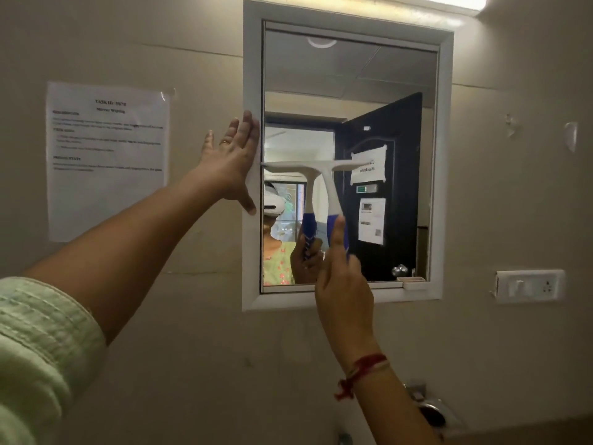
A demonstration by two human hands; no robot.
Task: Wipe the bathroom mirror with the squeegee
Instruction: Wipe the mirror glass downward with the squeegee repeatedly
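- A pale green sleeve (38, 348) fills the 8 o'clock corner of the frame, its bare forearm reaching up toward the wall.
- The right forearm rises from 5 o'clock, a red thread bracelet (362, 370) tied at the wrist.
- The right hand (343, 284) is wrapped around the blue grip of the squeegee (327, 184), thumb pointing straight up along the handle.
- The left hand (234, 162) lies flat and spread, fingers together and pointing up, palm pressed on the left side of the white frame (252, 75); it grips nothing, and a ring shows on one finger.
- The squeegee stands upright, its white neck widening into a level white blade that rests against the mirror (349, 91) near mid-height, the blade's left tip reaching the frame just beside the left hand.
- The glass, at the centre of the view, reflects the squeegee, a dark open door with papers stuck to it, and a person in a white headset.
- On the beige wall, a printed sheet (107, 155) hangs at 9 o'clock of the mirror, a switch plate (529, 285) sits at 4 o'clock, and a lit tube lamp (449, 3) glows at 1 o'clock.
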